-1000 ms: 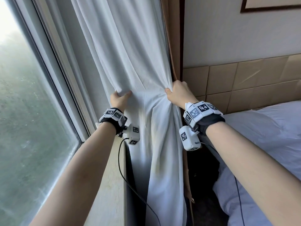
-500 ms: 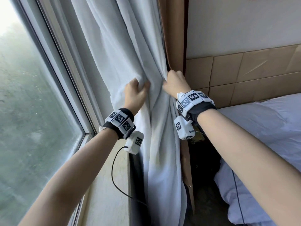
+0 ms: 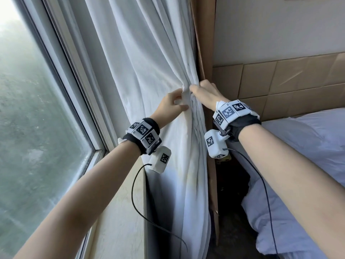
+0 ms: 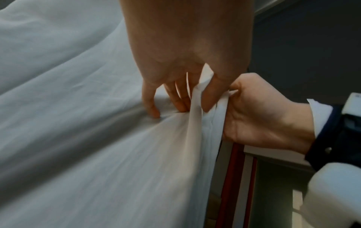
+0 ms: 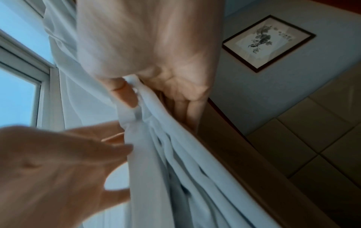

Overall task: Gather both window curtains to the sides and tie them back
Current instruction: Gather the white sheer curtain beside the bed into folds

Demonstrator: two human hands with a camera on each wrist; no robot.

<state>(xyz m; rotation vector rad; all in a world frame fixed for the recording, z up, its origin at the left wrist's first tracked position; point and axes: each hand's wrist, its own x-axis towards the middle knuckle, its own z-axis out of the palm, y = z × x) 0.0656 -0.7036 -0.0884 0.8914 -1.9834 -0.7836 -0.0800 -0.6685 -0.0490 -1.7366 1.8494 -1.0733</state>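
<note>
A white curtain (image 3: 149,62) hangs bunched at the right side of the window, against a brown wooden upright (image 3: 204,43). My left hand (image 3: 172,105) pinches a narrow white fold at the bundle's front. In the left wrist view that fold (image 4: 195,98) runs between my left hand's fingers (image 4: 175,95). My right hand (image 3: 204,92) grips the gathered cloth from the right, almost touching the left. The right wrist view shows its thumb and fingers (image 5: 156,86) closed round the folds (image 5: 166,169), with the blurred left hand (image 5: 58,162) below. No second curtain is in view.
The window pane (image 3: 37,109) and its pale sill (image 3: 119,212) fill the left. A bed with white bedding (image 3: 308,146) stands at the right under a tan padded headboard (image 3: 280,81). A framed picture (image 5: 267,41) hangs above. A black cable (image 3: 134,193) dangles from my left wrist.
My left hand has moved right across the curtain towards my right hand, drawing the cloth into a narrower bundle. My right hand has kept its grip by the wooden upright.
</note>
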